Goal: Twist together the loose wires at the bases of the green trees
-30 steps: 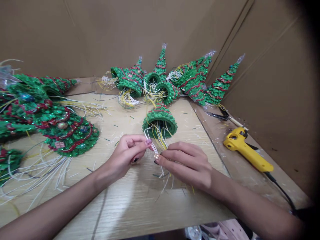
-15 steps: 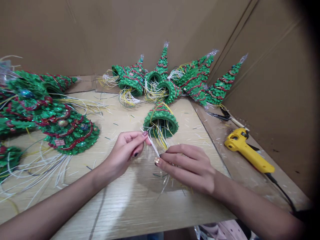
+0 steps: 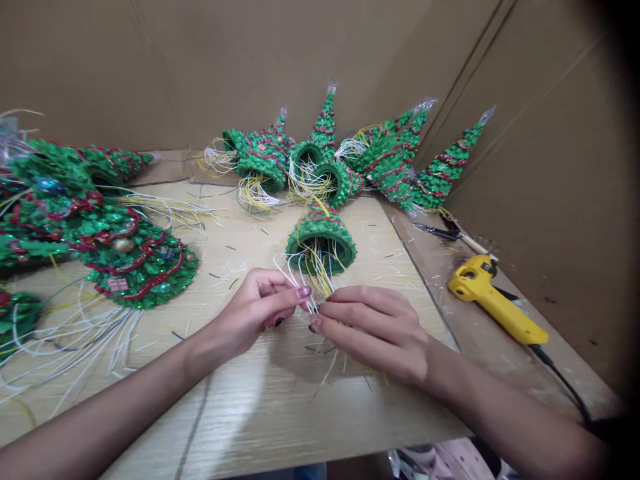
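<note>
Left hand withdrew, opening room at tree rim.

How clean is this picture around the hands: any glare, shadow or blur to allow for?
Head view: pale glare on the wooden tabletop, nearer the camera than the left hand; soft shadow on the wood below the fingers of the right hand; dark vignetting along the right edge; white wires at the fingertips slightly soft, single strands hard to separate.

Dim light; pale glare streaks the tabletop beside a soft shadow below my hands; blackness curves along the right edge, fine details slightly blurred.
</note>
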Demonstrator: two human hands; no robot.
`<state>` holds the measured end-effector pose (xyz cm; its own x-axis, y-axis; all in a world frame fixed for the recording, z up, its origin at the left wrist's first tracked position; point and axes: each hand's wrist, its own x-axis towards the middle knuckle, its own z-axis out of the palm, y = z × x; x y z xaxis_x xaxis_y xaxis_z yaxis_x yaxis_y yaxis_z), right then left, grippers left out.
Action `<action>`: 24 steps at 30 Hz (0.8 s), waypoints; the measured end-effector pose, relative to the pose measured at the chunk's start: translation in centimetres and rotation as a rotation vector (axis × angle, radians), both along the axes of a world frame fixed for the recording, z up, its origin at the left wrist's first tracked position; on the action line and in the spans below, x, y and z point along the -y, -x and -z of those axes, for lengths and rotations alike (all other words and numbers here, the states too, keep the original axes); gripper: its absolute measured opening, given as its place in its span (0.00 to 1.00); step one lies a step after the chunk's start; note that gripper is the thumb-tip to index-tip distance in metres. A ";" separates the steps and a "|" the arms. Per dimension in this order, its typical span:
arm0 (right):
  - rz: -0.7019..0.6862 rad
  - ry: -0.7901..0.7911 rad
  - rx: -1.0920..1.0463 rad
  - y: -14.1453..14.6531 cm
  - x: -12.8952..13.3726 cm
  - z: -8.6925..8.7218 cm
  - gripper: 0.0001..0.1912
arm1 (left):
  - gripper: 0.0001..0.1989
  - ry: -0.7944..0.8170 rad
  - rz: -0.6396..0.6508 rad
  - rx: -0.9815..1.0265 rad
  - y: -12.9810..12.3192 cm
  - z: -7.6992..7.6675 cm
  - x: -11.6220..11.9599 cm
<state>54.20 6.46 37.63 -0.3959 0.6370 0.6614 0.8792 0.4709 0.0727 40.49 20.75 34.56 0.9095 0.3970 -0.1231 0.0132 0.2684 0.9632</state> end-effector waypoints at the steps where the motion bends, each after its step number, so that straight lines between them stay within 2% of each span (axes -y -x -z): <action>1: 0.002 0.003 -0.001 0.0 0.0 -0.1 0.08 | 0.15 0.009 -0.008 -0.006 0.0 -0.1 0.0; 12: -0.029 -0.024 0.007 0.1 -0.1 0.1 0.06 | 0.16 0.053 -0.025 -0.024 0.0 -0.1 0.0; 19: -0.039 -0.056 -0.068 0.1 0.1 0.6 0.09 | 0.16 0.063 -0.057 0.023 -0.1 0.1 -0.2; 24: 0.004 -0.009 -0.022 0.0 0.4 0.3 0.07 | 0.15 0.040 -0.079 0.021 -0.1 0.3 -0.3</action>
<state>54.17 6.09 37.29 -0.3788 0.6323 0.6758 0.8824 0.4669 0.0577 40.58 21.02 34.27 0.8779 0.4632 -0.1212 -0.0300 0.3059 0.9516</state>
